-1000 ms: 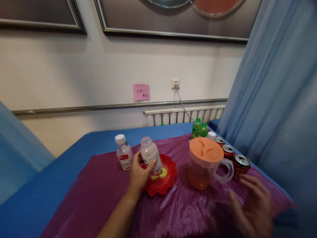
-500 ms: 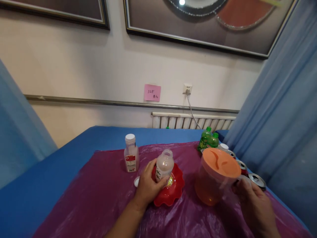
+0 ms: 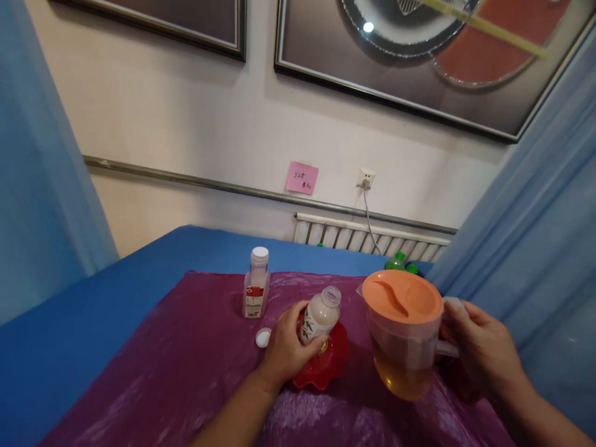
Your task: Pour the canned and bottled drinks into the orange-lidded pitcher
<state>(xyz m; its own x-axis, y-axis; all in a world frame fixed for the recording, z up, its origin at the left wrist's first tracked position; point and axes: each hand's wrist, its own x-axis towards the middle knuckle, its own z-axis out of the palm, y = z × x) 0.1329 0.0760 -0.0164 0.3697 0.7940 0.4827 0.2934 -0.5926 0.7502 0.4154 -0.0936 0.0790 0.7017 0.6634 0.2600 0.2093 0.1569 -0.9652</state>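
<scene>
STEP: pour set-up, judged | left hand (image 3: 285, 347) wrapped around uncapped bottle (image 3: 319, 314), tilted over red dish (image 3: 326, 366) | right hand (image 3: 482, 354) closed on pitcher (image 3: 403, 338) handle, raised beside bottle | loose cap (image 3: 263, 338) on purple sheet (image 3: 186, 372) | NEXT: needs spout aligned over bottle mouth, slow tip

Left hand (image 3: 286, 347) is stretched out in front with the forearm running up from the bottom edge, fingers and thumb curled into a wrap grip, back of the hand facing up. Right hand (image 3: 482, 354) comes in from the lower right, wrist bent a bit, fingers closed tight in a sideways fist-style grip with the knuckles toward the camera. Both forearms are bare.
</scene>
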